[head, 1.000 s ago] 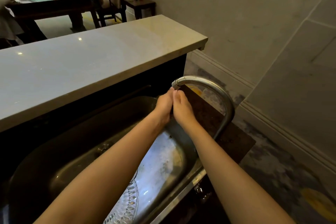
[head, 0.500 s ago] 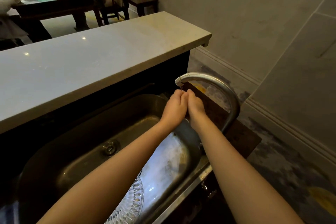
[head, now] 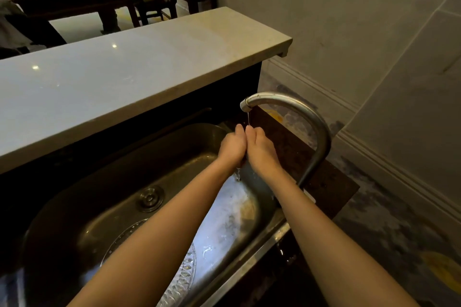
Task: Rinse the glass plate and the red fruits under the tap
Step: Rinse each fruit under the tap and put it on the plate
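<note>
Under the tap (head: pixel 287 102), running a thin trickle, the left hand (head: pixel 233 147) and right hand (head: pixel 262 149) press cupped together, any red fruits inside hidden, while the glass plate (head: pixel 184 279) lies in the sink (head: pixel 74 182) below the tap; a fuller flow and rolling palms would likely rinse better.

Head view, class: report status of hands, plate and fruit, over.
Left hand and right hand cupped together under tap trickle, contents hidden. Glass plate lying in sink, partly behind left forearm. No red fruits visible. Nothing blocking.
</note>
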A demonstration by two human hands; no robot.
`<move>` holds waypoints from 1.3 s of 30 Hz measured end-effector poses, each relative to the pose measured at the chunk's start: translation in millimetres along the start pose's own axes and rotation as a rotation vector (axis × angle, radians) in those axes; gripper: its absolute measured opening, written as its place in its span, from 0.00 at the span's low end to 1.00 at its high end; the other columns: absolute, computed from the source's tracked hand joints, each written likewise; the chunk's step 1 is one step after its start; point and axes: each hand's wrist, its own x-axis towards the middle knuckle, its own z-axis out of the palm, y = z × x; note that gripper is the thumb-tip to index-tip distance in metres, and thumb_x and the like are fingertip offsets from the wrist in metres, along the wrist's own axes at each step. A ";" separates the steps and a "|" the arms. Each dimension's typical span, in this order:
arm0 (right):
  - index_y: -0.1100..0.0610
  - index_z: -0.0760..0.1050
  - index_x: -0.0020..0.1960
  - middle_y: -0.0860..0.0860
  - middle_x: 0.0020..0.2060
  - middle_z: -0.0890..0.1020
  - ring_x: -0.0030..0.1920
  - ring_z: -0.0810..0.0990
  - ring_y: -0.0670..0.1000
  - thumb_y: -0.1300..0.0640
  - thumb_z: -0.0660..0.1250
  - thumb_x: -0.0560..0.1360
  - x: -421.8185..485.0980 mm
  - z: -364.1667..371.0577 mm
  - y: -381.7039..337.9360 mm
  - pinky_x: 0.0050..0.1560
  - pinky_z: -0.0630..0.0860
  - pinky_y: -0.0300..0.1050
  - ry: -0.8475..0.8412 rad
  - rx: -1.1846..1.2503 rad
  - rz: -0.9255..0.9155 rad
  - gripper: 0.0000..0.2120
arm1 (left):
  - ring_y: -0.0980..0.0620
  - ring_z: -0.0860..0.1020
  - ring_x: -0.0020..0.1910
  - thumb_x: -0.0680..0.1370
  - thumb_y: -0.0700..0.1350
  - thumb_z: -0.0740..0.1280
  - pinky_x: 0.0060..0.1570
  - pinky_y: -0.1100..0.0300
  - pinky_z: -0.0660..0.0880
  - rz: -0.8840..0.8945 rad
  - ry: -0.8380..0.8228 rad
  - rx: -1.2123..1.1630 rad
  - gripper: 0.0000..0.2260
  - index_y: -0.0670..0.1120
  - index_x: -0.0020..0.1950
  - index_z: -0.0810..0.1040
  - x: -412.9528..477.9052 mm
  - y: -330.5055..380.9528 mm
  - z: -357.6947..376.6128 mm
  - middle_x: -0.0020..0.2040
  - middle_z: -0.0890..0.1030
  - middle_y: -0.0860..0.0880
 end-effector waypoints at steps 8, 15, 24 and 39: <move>0.53 0.65 0.43 0.48 0.39 0.71 0.36 0.73 0.48 0.49 0.49 0.81 -1.7 -1.9 10.9 0.36 0.67 0.45 0.002 -0.141 -0.315 0.13 | 0.53 0.65 0.21 0.82 0.47 0.48 0.24 0.61 0.63 -0.075 -0.084 -0.049 0.21 0.44 0.31 0.66 -3.8 3.6 -8.4 0.23 0.67 0.48; 0.53 0.72 0.43 0.51 0.41 0.74 0.44 0.73 0.53 0.51 0.50 0.79 17.2 -5.5 -4.1 0.39 0.67 0.44 0.012 0.021 0.070 0.14 | 0.50 0.73 0.30 0.83 0.47 0.49 0.29 0.57 0.63 0.409 0.214 0.476 0.19 0.43 0.39 0.74 -5.0 -4.4 -4.6 0.30 0.74 0.48; 0.45 0.70 0.48 0.49 0.46 0.75 0.45 0.77 0.50 0.47 0.50 0.80 5.5 -7.9 9.0 0.37 0.76 0.42 -0.010 0.356 -0.025 0.10 | 0.53 0.71 0.26 0.82 0.55 0.46 0.28 0.62 0.69 0.037 -0.039 -0.016 0.21 0.45 0.41 0.71 3.6 -0.4 -0.7 0.29 0.72 0.47; 0.45 0.74 0.53 0.51 0.50 0.76 0.50 0.79 0.51 0.40 0.55 0.76 -6.5 2.7 0.3 0.43 0.80 0.48 0.054 0.335 0.079 0.14 | 0.50 0.78 0.46 0.81 0.59 0.50 0.36 0.61 0.76 0.042 -0.106 -0.311 0.19 0.49 0.66 0.67 -10.5 -12.8 0.1 0.57 0.75 0.42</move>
